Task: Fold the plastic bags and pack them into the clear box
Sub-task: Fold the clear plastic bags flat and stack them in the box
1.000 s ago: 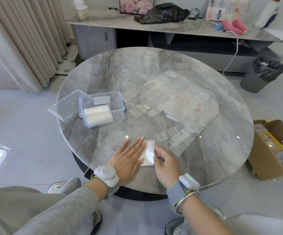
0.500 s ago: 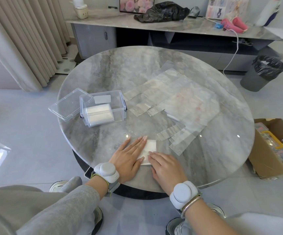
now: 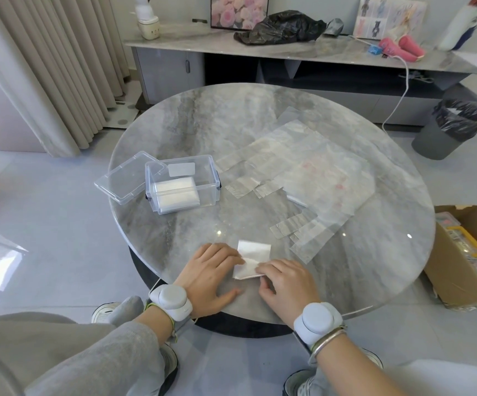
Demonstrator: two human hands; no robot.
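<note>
1. Translucent plastic, already doubled down to a small white square, lies at the near edge of the worktop (image 3: 203,124). This folded bag (image 3: 254,254) is probably kept close so both hands can work it.
2. Left hand (image 3: 213,277): bent fingers meet the bag's left edge and the thumb lies flat on the marble. I cannot tell whether it pinches or merely pins the bag, but it likely anchors it.
3. Right hand (image 3: 287,284): its fingers curl onto the near right corner and grip it. That edge looks slightly raised, perhaps for one more fold.
4. Well apart to the left, the clear box (image 3: 213,192) stands open with its lid (image 3: 126,178) just beside it. A stack of packed bags (image 3: 176,192) sits inside.
5. Beyond, the unfolded bags (image 3: 311,178) lie spread flat.
</note>
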